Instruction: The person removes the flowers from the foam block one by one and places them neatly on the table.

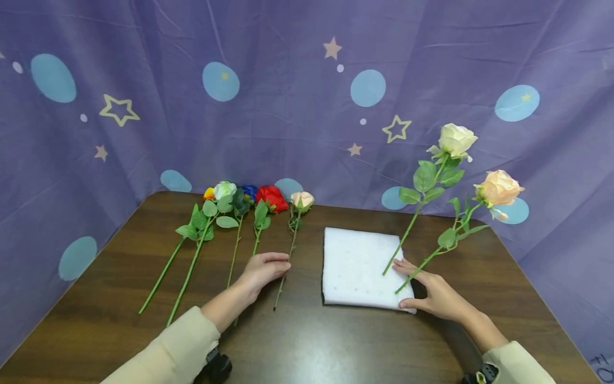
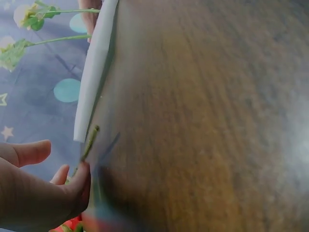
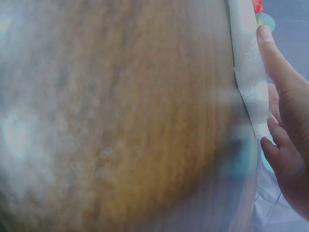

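A pale pink rose [image 1: 302,201] lies on the table, left of a white foam block [image 1: 360,266]. My left hand [image 1: 266,272] is over its stem [image 2: 90,142], fingers extended toward the right. In the left wrist view, the fingertips are beside the stem and one digit stands apart from the others. With digits spread, my right hand [image 1: 434,293] rests against the right edge of the foam block, also visible in the right wrist view. Standing tilted in that block are a cream-white rose [image 1: 455,141] and a peach rose [image 1: 500,188].
More artificial flowers lie farther left on the brown wooden table [image 1: 307,341]: a red rose [image 1: 271,197], a blue flower [image 1: 249,192], a white-green rose [image 1: 224,190] and an orange-yellow one [image 1: 208,194]. A purple curtain [image 1: 288,106] hangs behind the table.
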Tool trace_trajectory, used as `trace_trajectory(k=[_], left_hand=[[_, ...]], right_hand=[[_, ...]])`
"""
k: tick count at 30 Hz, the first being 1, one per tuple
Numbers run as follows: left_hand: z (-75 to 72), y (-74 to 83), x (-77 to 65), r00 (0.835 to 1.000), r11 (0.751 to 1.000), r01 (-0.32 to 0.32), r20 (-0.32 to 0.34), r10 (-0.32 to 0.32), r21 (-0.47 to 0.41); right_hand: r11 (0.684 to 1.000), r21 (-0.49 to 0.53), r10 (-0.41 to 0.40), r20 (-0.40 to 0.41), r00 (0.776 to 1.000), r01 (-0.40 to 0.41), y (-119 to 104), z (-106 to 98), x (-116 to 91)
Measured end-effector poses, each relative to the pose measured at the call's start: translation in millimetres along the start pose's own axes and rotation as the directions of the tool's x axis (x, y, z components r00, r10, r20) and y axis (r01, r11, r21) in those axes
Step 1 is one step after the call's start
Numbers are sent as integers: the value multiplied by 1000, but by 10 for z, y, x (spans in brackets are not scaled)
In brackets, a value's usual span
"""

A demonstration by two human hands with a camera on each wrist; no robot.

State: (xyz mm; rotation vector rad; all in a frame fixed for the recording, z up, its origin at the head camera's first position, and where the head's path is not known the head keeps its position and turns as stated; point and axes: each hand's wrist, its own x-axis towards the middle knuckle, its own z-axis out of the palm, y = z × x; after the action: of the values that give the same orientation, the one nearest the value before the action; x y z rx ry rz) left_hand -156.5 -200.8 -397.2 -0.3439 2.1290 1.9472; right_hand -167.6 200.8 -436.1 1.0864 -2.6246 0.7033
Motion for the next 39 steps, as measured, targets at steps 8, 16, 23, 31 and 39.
trace_trajectory(k=[8,16,23,31,39], left_hand=[[82,73,-19,997,986,-54,-47,62,157],[316,160,97,993,987,-110,-19,113,119],[583,254,198,987,982,-160,22,158,97],[934,407,331,970,971,-220,126,208,93],[1299,561,472,964,980,-196,189,186,33]], right_hand=[[1000,1,8,5,1000,-8,7,0,-6],[999,-11,30,8,1000,-30,0,-7,-8],[999,-7,45,19,999,-45,-4,-5,-10],[999,7,36,20,999,-37,0,-6,-7],[999,22,37,19,999,-38,-2,-17,-7]])
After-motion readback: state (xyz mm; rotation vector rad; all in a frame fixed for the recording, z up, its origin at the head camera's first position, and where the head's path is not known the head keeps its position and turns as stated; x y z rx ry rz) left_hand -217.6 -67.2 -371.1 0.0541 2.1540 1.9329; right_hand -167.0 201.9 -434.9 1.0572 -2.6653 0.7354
